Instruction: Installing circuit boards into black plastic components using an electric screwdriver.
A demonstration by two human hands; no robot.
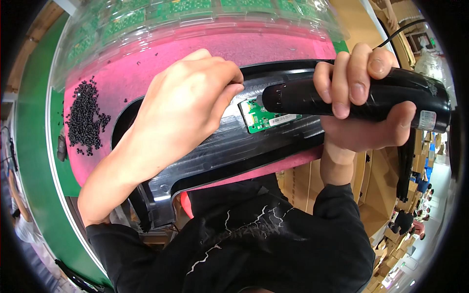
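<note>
- Right hand (364,105) is wrapped tight around a black electric screwdriver (351,97), fingers curled over the top and thumb underneath, holding it sideways with the tip pointing left.
- The tip end sits right over a small green circuit board (261,119), at its top-left corner; can't really tell if the bit is actually touching.
- Left hand (188,105) is curled palm down on the black plastic panel (220,151), fingertips bunched together right next to the board's left edge. Can't see whether it's pinching anything.
- The board lies on that long curved panel, which stretches across a pink mat (146,68).
- A pile of little black screws (85,119) sits on the mat off to the left, well away from both hands.
- Clear plastic trays (205,19) holding more green boards run along the far edge of the mat.
- A thin black cord (398,31) runs up from the screwdriver's back end.
</note>
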